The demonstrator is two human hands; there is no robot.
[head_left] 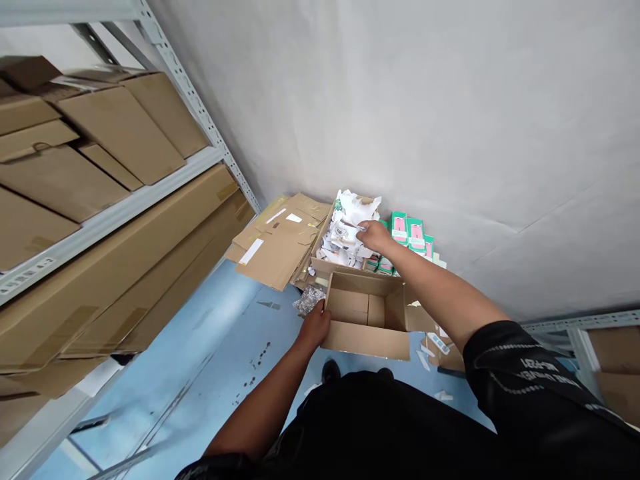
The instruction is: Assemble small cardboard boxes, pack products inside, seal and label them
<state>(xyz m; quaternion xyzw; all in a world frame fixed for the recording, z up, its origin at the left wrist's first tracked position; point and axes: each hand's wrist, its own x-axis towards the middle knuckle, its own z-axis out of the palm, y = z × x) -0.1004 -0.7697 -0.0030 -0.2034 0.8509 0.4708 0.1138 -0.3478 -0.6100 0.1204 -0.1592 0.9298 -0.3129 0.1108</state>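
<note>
An open, empty cardboard box (350, 308) is in front of my body, its near flap folded out. My left hand (316, 325) grips its left edge. Beyond it, a second carton (327, 265) is heaped with crumpled white paper (345, 235), some of it printed. My right hand (375, 237) reaches over this heap with its fingers closed on a piece of the paper. Just right of that hand stand several green-and-pink small boxes (416, 235). Clear plastic wrap (309, 300) lies beside my left hand.
Flattened cardboard (283, 247) is stacked left of the paper carton. A metal rack (200, 160) with large cartons (125, 127) rises on the left, and a grey wall (425, 100) stands behind. Paper scraps (443, 396) lie on the blue floor (235, 347). Another rack (580, 347) is at right.
</note>
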